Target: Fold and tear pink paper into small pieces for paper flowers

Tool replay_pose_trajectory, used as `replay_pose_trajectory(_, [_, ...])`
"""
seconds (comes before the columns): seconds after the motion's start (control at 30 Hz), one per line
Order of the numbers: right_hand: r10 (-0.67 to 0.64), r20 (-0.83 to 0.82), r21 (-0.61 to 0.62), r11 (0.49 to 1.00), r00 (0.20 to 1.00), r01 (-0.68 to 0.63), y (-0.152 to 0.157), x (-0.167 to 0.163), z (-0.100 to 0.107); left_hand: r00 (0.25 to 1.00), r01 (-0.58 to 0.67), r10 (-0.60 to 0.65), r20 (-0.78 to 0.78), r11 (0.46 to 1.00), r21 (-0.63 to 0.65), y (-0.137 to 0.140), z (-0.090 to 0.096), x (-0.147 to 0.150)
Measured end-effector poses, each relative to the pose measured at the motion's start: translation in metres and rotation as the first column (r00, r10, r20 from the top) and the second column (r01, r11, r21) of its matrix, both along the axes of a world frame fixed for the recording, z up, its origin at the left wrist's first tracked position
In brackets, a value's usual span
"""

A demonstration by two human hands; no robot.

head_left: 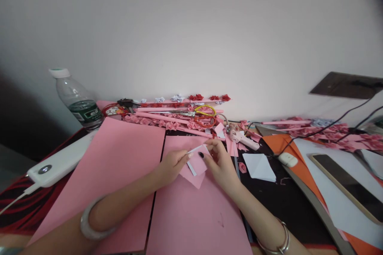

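Observation:
Between both hands is a small stack of square paper [196, 162], pink on top with a white edge showing. My left hand [174, 164] pinches its upper left side, thumb on top. On the right side, my right hand [220, 160] grips the paper with the thumb laid over it and the fingers behind. A corner of pink paper [196, 180] sticks out below the stack. Beneath the hands lies a large pink sheet [203, 215]. Right of my right hand are a stack of white paper squares [259, 167] and a small pink paper rose [242, 167].
Another pink sheet [110, 167] lies left. Along the wall are paper flowers [167, 124], yellow-handled scissors [205, 110] and a pink glue gun [243, 139]. A water bottle [80, 99] and white power bank [62, 159] stand left; a mouse [287, 159] and phone [350, 185] lie right.

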State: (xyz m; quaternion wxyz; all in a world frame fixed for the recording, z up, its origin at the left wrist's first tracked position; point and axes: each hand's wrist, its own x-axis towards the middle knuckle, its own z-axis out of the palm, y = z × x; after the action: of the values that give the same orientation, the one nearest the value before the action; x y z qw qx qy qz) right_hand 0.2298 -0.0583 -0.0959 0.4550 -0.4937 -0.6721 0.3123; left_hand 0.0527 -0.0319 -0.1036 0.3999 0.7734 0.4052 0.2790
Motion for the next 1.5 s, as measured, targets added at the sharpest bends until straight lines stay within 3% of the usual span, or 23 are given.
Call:
replay_pose_trajectory(0.07, [0.022, 0.043, -0.025, 0.999, 0.999, -0.021, 0.0, -0.002, 0.0, 0.998, -0.051, 0.051, 0.032, 0.999, 0.001, -0.001, 0.001, 0.001])
replay_pose_trajectory(0.2, [0.023, 0.17, -0.069, 0.998, 0.985, -0.012, -0.002, -0.004, 0.0, 0.999, -0.015, 0.015, 0.04, 1.0, -0.002, -0.004, 0.002, 0.004])
replay_pose_trajectory(0.33, [0.029, 0.145, -0.066, 0.998, 0.989, -0.019, -0.003, -0.006, 0.002, 1.0, 0.016, -0.016, 0.009, 0.999, 0.028, -0.006, 0.002, 0.005])
replay_pose_trajectory(0.5, [0.067, 0.18, -0.077, 0.996, 0.981, -0.054, 0.0, 0.0, 0.0, 0.998, -0.03, 0.034, -0.044, 0.996, 0.084, -0.005, 0.0, 0.003])
replay_pose_trajectory(0.6, [0.032, 0.181, -0.042, 0.999, 0.983, -0.025, 0.002, 0.009, -0.001, 0.998, -0.041, 0.045, -0.041, 0.994, 0.101, -0.003, 0.0, 0.001])
replay_pose_trajectory(0.7, [-0.069, 0.234, 0.018, 0.998, 0.97, 0.067, 0.005, 0.023, 0.003, 0.989, -0.135, 0.141, -0.041, 0.983, 0.124, 0.002, 0.001, -0.003])
replay_pose_trajectory(0.8, [-0.182, 0.336, 0.151, 0.979, 0.924, 0.138, 0.007, 0.036, 0.009, 0.97, -0.238, 0.242, -0.013, 0.964, 0.115, 0.008, 0.0, -0.009])
replay_pose_trajectory(0.87, [-0.139, 0.428, 0.181, 0.981, 0.893, 0.066, 0.008, 0.041, 0.011, 0.964, -0.267, 0.266, 0.021, 0.96, 0.089, 0.013, -0.002, -0.012])
replay_pose_trajectory(1.0, [0.069, 0.66, 0.033, 0.992, 0.748, -0.12, 0.005, 0.037, 0.005, 0.96, -0.28, 0.276, 0.051, 0.958, 0.07, 0.017, -0.003, -0.016])
replay_pose_trajectory(1.1, [0.058, 0.769, 0.001, 0.996, 0.636, -0.091, 0.004, 0.031, -0.001, 0.961, -0.274, 0.271, 0.052, 0.959, 0.072, 0.017, -0.003, -0.016])
replay_pose_trajectory(1.17, [0.049, 0.791, -0.004, 0.997, 0.609, -0.075, 0.004, 0.03, -0.003, 0.963, -0.268, 0.264, 0.059, 0.961, 0.062, 0.016, -0.003, -0.015])
replay_pose_trajectory(1.4, [0.15, 0.586, -0.131, 0.987, 0.797, -0.09, 0.004, 0.035, 0.013, 0.945, -0.248, 0.259, 0.198, 0.965, -0.08, 0.016, -0.005, -0.015])
replay_pose_trajectory(1.5, [0.218, 0.589, -0.181, 0.974, 0.778, -0.136, 0.002, 0.034, 0.013, 0.916, -0.255, 0.274, 0.294, 0.962, -0.1, 0.016, -0.003, -0.014])
